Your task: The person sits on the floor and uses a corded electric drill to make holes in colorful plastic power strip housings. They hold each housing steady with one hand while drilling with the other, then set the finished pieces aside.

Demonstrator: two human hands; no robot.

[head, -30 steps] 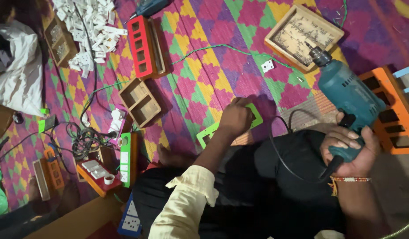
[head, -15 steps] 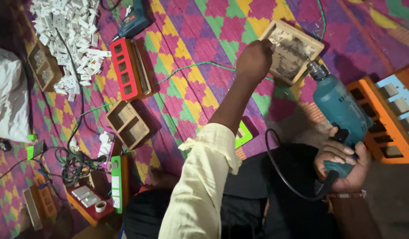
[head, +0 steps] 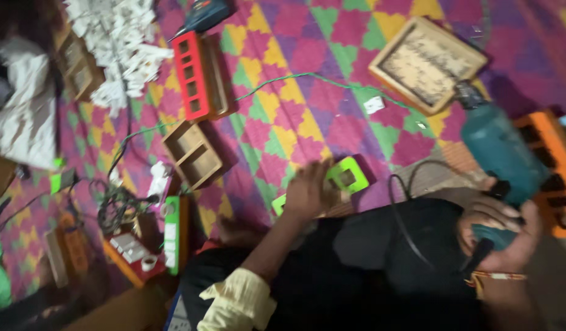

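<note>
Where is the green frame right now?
Head view, centre: the green frame lies on the mat under the left hand, just left of the drill's black cord.

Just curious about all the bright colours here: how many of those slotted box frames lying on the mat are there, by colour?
Green: 2, the green frame under the left hand and the green strip
Red: 1, the red frame
Orange: 1, the orange frame behind the teal drill in the right hand
Bare wood: 1, the wooden box
Total: 5
</note>
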